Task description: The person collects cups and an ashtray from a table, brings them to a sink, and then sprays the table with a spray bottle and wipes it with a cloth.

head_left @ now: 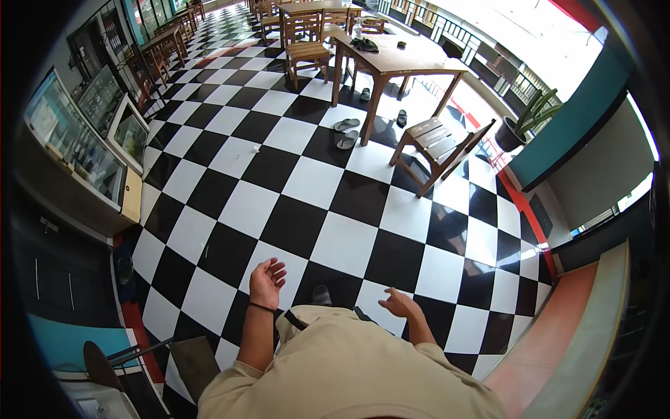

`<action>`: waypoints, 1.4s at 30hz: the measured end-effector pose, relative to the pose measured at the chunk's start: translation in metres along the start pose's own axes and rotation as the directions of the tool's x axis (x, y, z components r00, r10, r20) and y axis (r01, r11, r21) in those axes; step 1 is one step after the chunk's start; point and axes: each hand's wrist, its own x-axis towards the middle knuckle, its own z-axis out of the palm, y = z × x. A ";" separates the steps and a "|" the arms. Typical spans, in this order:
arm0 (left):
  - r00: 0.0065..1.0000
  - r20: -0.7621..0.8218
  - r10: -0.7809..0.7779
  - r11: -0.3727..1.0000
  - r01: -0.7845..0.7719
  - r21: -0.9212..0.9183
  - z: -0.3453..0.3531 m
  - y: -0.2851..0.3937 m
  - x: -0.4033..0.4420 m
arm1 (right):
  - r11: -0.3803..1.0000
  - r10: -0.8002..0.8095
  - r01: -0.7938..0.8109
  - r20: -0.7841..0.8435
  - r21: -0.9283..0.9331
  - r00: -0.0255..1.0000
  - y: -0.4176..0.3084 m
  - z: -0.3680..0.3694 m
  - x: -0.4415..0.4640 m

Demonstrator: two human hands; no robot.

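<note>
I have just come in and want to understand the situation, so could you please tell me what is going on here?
A person in a tan shirt is on a black-and-white checkered floor, handling nothing that shows. The left hand, with a dark band at its wrist, is held out in front, fingers loosely curled; the right hand is on the other side, also touching nothing visible. Farther ahead are a wooden table, a wooden chair and grey slippers on the floor.
</note>
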 end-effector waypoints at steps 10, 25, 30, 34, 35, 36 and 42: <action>0.818 0.573 0.061 0.887 -0.307 0.345 0.310 0.166 0.205 | 0.727 0.602 -0.474 -0.130 0.496 0.788 0.042 -0.121 0.173; 0.945 -0.228 0.236 0.971 -0.219 0.098 0.358 0.296 0.501 | 0.888 -0.439 0.460 -0.280 0.008 0.854 -0.278 -0.565 0.733; 0.968 -0.193 0.162 0.984 -0.144 0.105 0.436 0.346 0.650 | 0.837 -0.391 0.500 -0.396 0.222 0.831 -0.320 -0.628 0.836; 0.991 0.062 0.116 0.953 -0.129 0.275 0.536 0.418 0.772 | 0.909 -0.196 0.328 -0.432 0.257 0.880 -0.281 -0.636 0.906; 0.984 0.136 0.115 0.937 -0.153 0.314 0.569 0.441 0.796 | 0.900 -0.140 0.307 -0.461 0.310 0.876 -0.265 -0.635 0.918; 0.972 0.206 0.110 0.918 -0.179 0.354 0.598 0.461 0.821 | 0.888 -0.085 0.288 -0.487 0.359 0.869 -0.253 -0.640 0.927; 0.842 0.536 0.057 0.771 -0.378 0.512 0.774 0.566 0.912 | 0.785 0.359 0.108 -0.591 0.610 0.723 -0.233 -0.687 0.961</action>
